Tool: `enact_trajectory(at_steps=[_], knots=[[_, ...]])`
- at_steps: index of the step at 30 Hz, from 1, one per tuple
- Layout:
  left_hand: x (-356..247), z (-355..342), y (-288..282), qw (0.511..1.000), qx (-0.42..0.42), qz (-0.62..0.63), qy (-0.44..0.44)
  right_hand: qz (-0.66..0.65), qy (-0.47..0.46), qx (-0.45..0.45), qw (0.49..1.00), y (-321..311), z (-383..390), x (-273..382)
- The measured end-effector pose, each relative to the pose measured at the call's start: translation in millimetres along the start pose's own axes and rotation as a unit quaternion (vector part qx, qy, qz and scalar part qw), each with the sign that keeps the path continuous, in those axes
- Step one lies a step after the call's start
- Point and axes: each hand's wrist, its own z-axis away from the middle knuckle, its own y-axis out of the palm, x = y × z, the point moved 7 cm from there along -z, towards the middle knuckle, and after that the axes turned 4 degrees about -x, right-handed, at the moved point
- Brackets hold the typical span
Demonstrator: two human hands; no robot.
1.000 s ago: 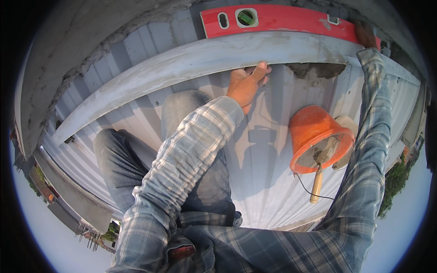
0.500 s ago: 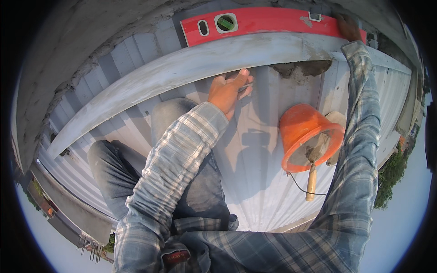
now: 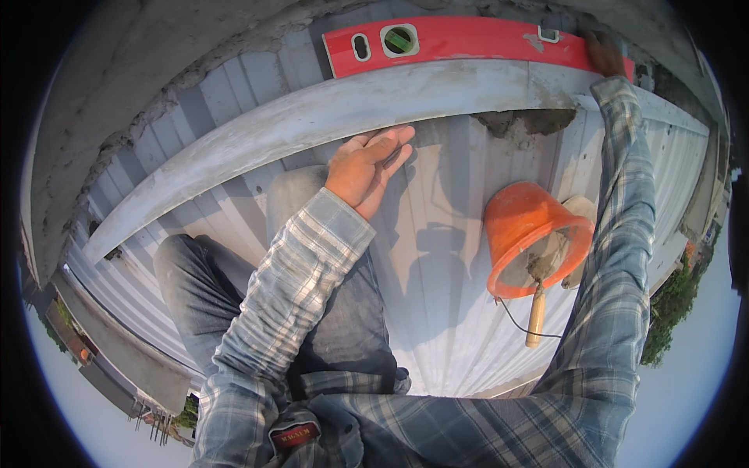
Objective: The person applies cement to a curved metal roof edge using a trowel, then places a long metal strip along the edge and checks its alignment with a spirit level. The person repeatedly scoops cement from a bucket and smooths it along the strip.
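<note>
Just under the lower edge of a long pale grey strip [image 3: 257,132] I have my left hand [image 3: 363,168], fingers extended and loosely apart, holding nothing that shows. My right hand [image 3: 605,56] grips the right end of a red spirit level [image 3: 476,43], which lies along the top of the strip. An orange bucket [image 3: 507,218] sits tilted beside my right forearm, with a mortar-coated trowel inside and its wooden handle [image 3: 537,316] sticking out.
Corrugated metal sheeting [image 3: 429,296] lies under my bent legs. A rough concrete wall [image 3: 101,70] runs along the upper edge. A dark patch of mortar [image 3: 523,121] shows below the strip. A pale round object [image 3: 585,210] is behind the bucket. Buildings and greenery show at both sides.
My left hand has slid left and a little down along the strip's edge, its fingers more stretched out. My right hand stays on the level. The whole view has shifted somewhat.
</note>
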Motion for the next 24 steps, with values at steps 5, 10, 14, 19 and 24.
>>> enact_trajectory(at_steps=[5, 10, 14, 19, 24], knots=[[-1.0, 5.8, 0.9, 1.0, -0.013, 0.002, -0.026, -0.102, 0.232, 0.1, 0.962, -8.6, -12.3, 8.3], [-15.2, 59.4, -33.3, 0.996, -0.033, -0.038, -0.072, -0.094, 0.247, 0.058, 0.963, -32.9, -45.1, 28.4], [-62.1, 113.2, -88.9, 0.997, 0.037, -0.039, -0.064, -0.173, 0.245, -0.023, 0.954, -83.6, 16.7, -3.7], [-154.4, 186.3, -208.5, 0.978, -0.155, -0.036, 0.135, -0.208, 0.288, -0.098, 0.929, -167.2, 46.0, 101.5], [-226.4, 261.6, -434.7, 0.775, -0.543, 0.049, 0.321, -0.269, 0.28, -0.085, 0.918, -228.8, 58.0, 215.8]])
